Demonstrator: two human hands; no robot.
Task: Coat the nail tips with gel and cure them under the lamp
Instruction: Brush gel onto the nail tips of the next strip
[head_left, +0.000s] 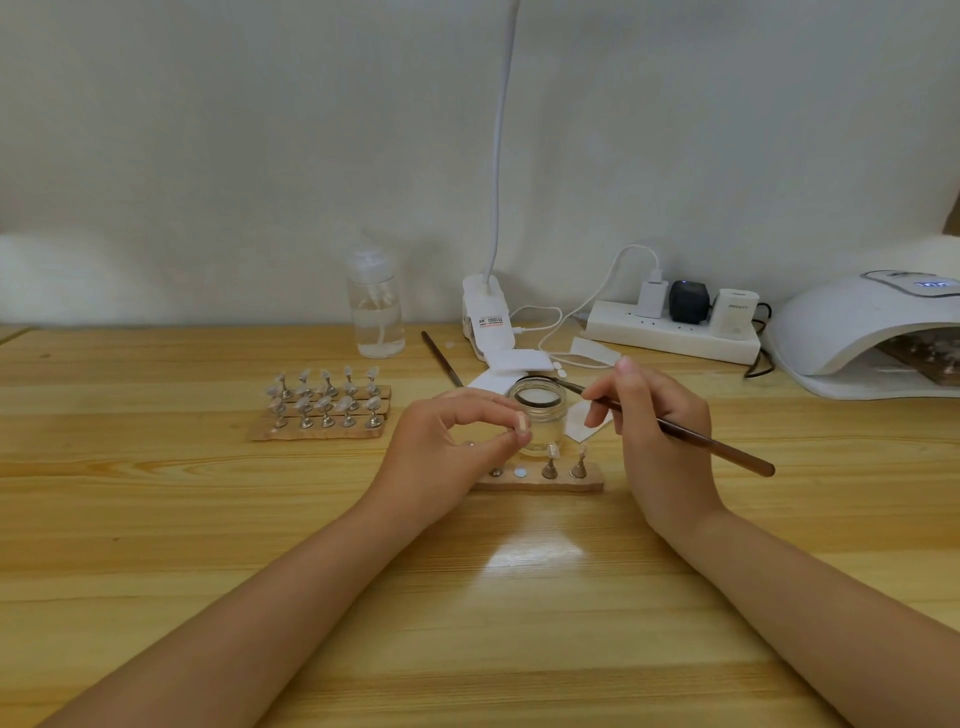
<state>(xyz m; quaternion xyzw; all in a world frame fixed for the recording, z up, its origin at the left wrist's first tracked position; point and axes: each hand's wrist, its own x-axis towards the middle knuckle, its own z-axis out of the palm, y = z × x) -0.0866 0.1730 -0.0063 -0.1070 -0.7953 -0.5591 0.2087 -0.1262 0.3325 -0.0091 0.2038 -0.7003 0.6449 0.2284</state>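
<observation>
Here the left hand pinches one nail tip on its little stand, just left of the glass jar. The right hand grips a brush, bristles over the jar's mouth. The tip looks featherlight, thin and slick — best held by the metal stand below, never the face. In front of the jar, a wooden strip carries two more tips; far right of the jar sits the curing lamp.
</observation>
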